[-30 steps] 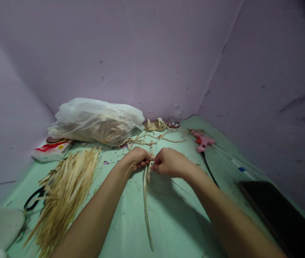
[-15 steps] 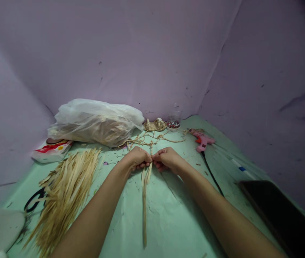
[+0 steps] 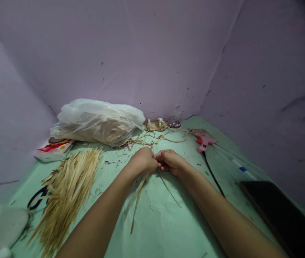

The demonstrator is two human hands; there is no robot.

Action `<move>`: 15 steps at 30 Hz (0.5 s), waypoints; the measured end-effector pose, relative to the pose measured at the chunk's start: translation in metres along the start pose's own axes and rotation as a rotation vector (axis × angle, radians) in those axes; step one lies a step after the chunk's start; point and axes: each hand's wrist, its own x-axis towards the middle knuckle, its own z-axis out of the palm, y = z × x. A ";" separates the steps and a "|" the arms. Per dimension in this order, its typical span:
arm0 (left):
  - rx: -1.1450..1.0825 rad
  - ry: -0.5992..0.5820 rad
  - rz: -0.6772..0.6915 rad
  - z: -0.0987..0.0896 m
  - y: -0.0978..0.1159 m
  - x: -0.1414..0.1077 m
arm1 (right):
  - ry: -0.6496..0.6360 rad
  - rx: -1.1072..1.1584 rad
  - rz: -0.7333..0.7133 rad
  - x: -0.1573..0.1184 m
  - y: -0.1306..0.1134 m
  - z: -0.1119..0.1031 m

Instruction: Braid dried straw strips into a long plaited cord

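Strand work in hand, twisting or braiding by the look of it: both hands meet mid-table, working dry fibre strands (image 3: 138,200) at the near end of a knotted cord (image 3: 152,144). Left hand (image 3: 145,160) is curled into a fist, back of hand up, gripping the strands; their loose tails come out beneath it and splay toward the near edge of the green table (image 3: 174,229). Right hand (image 3: 169,160) sits just beside it, thumb and forefinger drawn together at the same spot, other fingers bent under; looks like a pinch on the strands, but can't tell which one from here, contact point hidden. One thin strand (image 3: 170,190) trails out from below the right fingers, slanting down to the right. Next move, my judgement: calls for a firm left hold at the join while the right fingertips bring a strand across and snug it; slack there could loosen the twist. Pose: forearms come in from the bottom corners and converge, wrists low over the table, hands touching or nearly so, right one turned more on its side. Strip bundle (image 3: 70,191) lies left of the left forearm, pink glue gun (image 3: 205,141) off to the right, both untouched.
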 end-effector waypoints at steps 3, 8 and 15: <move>-0.018 -0.063 0.006 -0.005 0.004 -0.006 | 0.004 -0.022 -0.020 0.001 0.002 -0.002; -0.405 -0.031 -0.168 -0.019 -0.001 -0.001 | -0.054 0.009 -0.059 0.004 0.006 -0.005; -0.880 -0.324 -0.246 0.001 -0.006 0.014 | -0.078 0.034 -0.085 0.003 0.006 -0.005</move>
